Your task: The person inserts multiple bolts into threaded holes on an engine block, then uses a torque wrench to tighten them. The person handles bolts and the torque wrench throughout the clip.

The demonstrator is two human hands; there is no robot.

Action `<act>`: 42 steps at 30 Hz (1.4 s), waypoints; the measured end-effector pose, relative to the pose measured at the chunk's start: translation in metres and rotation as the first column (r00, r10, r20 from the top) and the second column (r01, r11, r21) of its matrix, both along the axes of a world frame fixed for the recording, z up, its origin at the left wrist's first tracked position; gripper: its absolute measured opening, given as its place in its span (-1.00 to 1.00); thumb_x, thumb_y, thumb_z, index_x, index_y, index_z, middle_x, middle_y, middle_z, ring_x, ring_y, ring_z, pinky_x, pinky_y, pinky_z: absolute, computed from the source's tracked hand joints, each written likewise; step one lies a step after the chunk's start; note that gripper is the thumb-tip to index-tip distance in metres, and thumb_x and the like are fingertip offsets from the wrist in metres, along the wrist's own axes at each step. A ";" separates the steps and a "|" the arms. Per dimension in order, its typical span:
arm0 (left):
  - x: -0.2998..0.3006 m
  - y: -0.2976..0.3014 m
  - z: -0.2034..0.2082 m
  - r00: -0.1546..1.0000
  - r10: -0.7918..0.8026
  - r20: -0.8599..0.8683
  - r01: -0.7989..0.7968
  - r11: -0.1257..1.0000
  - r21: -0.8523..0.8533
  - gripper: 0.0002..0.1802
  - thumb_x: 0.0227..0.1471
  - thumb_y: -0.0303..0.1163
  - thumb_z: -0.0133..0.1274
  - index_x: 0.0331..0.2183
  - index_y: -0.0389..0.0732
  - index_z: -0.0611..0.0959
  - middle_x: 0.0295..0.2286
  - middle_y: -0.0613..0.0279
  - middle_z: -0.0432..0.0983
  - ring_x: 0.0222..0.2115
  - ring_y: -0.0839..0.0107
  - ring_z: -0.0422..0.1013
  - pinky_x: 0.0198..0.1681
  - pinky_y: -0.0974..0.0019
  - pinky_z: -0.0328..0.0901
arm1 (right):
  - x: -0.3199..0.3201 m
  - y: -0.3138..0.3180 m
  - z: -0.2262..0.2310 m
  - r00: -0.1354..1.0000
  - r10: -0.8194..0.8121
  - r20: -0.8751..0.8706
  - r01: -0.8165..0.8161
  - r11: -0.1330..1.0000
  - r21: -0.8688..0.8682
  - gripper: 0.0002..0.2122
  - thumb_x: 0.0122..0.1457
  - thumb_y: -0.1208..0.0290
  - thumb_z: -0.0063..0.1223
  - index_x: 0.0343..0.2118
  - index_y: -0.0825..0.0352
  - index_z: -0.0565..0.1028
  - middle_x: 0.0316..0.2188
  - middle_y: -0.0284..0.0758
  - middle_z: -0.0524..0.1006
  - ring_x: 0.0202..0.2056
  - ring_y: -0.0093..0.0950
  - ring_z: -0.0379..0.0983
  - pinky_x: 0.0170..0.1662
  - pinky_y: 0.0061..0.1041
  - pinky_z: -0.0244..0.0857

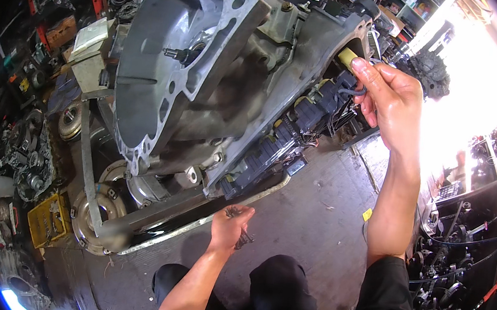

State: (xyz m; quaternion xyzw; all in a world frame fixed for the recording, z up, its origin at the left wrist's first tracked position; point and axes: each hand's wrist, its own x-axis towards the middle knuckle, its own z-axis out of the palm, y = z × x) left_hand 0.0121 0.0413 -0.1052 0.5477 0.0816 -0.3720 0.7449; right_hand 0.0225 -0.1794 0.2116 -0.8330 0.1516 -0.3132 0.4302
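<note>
A large grey metal transmission housing [223, 104] lies tilted in front of me, its bell end facing left with a splined shaft [180, 56] in the middle. Along its near right side runs a black valve body [273, 148] with wiring and connectors. My right hand [390, 100] is at the far right end of the housing, thumb and fingers closed on a pale yellow cylindrical piece [347, 57]. Whether that piece is loose or seated cannot be made out. Low in front of the housing, my left hand [230, 230] is curled around several dark metal bolts [244, 239], partly hidden by the fingers.
A metal stand rail [189, 204] runs under the housing. Round metal converters [92, 214] and a yellow crate [49, 220] sit at the left. Racks of gears and metal parts [450, 279] line the right, beside a bright opening. Grey floor [320, 223] lies between.
</note>
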 end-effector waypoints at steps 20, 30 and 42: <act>-0.015 -0.008 0.001 0.995 -0.056 -0.083 0.055 0.998 -0.018 -0.78 0.08 -0.43 0.33 -0.28 -0.35 0.66 -0.60 0.34 0.45 -0.64 0.56 0.35 -0.55 0.43 0.26 | -0.022 -0.011 -0.046 0.879 0.314 0.360 -0.406 0.888 0.216 -0.83 0.31 0.44 0.22 -0.16 0.43 0.60 -0.51 -0.45 0.56 -0.55 -0.74 0.42 -0.50 -0.69 0.31; -0.026 -0.011 0.003 0.997 -0.050 -0.057 0.052 0.998 0.028 -0.78 0.09 -0.46 0.31 -0.27 -0.37 0.65 -0.61 0.33 0.44 -0.64 0.54 0.34 -0.55 0.40 0.25 | -0.011 -0.011 -0.055 0.818 0.281 0.502 -0.415 0.893 0.176 -0.88 0.28 0.56 0.21 -0.17 0.46 0.62 -0.45 -0.36 0.63 -0.51 -0.71 0.50 -0.49 -0.69 0.43; -0.031 -0.017 0.001 0.997 -0.059 -0.040 0.061 0.996 0.071 -0.84 0.12 -0.47 0.29 -0.30 -0.31 0.63 -0.64 0.32 0.42 -0.68 0.52 0.31 -0.60 0.38 0.24 | -0.009 -0.003 -0.037 0.915 0.200 0.351 -0.268 0.950 0.158 -0.87 0.26 0.55 0.24 -0.22 0.52 0.60 -0.49 -0.32 0.59 -0.53 -0.63 0.52 -0.52 -0.61 0.50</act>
